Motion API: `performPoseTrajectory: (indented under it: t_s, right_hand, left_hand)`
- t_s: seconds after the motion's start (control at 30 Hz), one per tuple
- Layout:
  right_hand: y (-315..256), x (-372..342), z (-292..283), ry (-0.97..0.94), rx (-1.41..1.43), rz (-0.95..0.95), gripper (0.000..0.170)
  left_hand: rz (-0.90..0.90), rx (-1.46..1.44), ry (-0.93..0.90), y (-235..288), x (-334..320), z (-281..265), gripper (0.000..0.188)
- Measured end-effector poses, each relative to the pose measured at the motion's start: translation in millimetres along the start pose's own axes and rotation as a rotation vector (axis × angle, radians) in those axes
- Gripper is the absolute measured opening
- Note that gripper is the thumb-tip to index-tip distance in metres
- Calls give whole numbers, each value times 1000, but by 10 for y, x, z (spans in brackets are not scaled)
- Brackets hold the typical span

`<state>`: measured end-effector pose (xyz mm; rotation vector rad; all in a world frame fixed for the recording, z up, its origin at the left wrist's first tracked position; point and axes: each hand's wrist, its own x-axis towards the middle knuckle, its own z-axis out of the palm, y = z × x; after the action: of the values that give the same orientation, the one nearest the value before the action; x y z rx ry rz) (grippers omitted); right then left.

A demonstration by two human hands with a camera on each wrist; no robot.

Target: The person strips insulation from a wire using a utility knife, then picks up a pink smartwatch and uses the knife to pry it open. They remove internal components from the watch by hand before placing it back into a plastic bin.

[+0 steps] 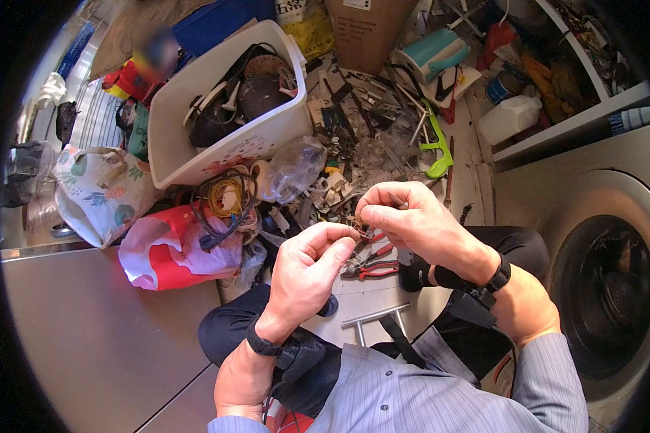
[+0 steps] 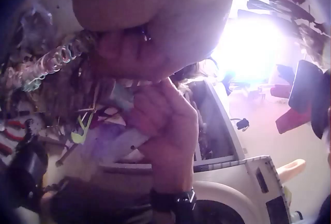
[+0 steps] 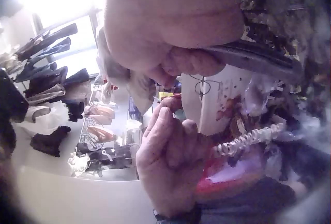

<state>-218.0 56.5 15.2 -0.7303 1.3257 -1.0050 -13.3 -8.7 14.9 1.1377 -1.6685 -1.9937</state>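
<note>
In the head view, my left hand (image 1: 307,270) and right hand (image 1: 426,224) are raised close together over the floor clutter. The left thumb and index finger pinch a small thin piece of wire (image 1: 355,229). My right fingers are curled round a dark, narrow, flat tool (image 3: 258,58), mostly hidden by the hand in the head view; its kind I cannot tell. A thin wire loop (image 3: 201,85) shows just beyond the right fingers in the right wrist view. Below the hands lie red-handled pliers (image 1: 375,270) on the floor.
A white bin (image 1: 227,148) of mixed items stands at upper left, beside a floral bag (image 1: 101,195) and a red-and-white bag (image 1: 180,249). Scattered metal parts, a green plastic piece (image 1: 437,144) and a metal handle (image 1: 375,317) lie around. At right stands a washing machine (image 1: 592,195).
</note>
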Motion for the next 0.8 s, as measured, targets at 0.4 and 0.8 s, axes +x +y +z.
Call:
performPoseTrajectory:
  t_s: [0.4,0.8]
  right_hand:
    - [129,27,48,-32,-79,-85,23]
    - [39,-63,18,-91,-134,-147,25]
  left_hand:
    - [15,-97,63,-65,33,-8,11]
    - [118,-99,59,-58,37,12,20]
